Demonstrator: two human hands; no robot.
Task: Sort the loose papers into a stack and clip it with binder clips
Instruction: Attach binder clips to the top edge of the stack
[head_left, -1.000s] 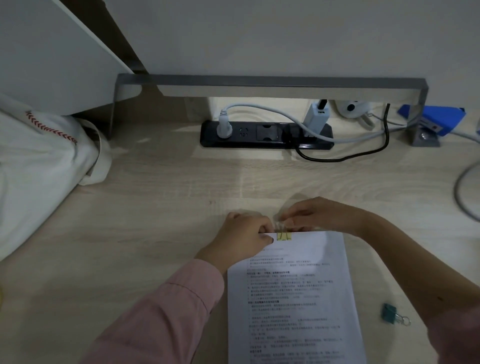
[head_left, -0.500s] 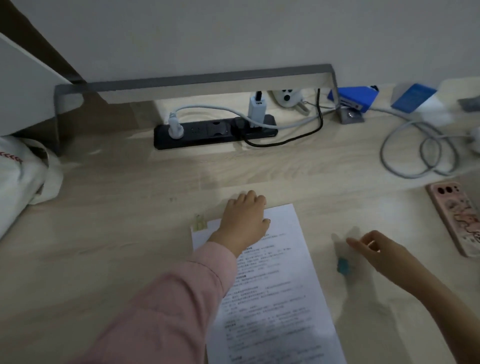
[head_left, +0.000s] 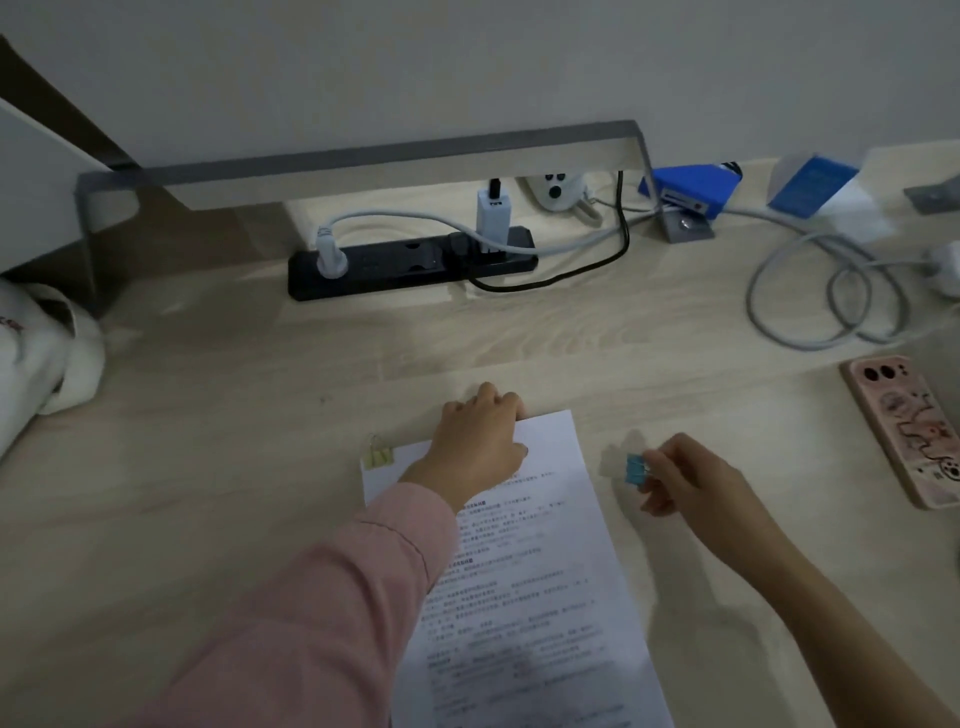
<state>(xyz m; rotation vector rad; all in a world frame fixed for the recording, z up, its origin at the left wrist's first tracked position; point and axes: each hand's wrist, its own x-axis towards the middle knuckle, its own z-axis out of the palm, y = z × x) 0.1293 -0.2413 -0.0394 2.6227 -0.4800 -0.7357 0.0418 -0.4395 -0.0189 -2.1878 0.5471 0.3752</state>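
The paper stack (head_left: 545, 545) lies on the bench (head_left: 234, 493) with a yellow binder clip (head_left: 379, 456) on its top left corner, so I judge the task roughly half done. The left hand (head_left: 478, 441) presses on the top edge, fingers laid out; the right hand (head_left: 691, 483) pinches a blue binder clip (head_left: 635, 469) just beside the stack (not yet on it). The stack's lower end is cut off, and the sheet count cannot be made out.

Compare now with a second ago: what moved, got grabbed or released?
The right hand left the yellow binder clip, reached right and picked up the blue binder clip, which it now pinches. The left hand also released the yellow one and rests on the paper stack. That clip stays on the stack's top edge.
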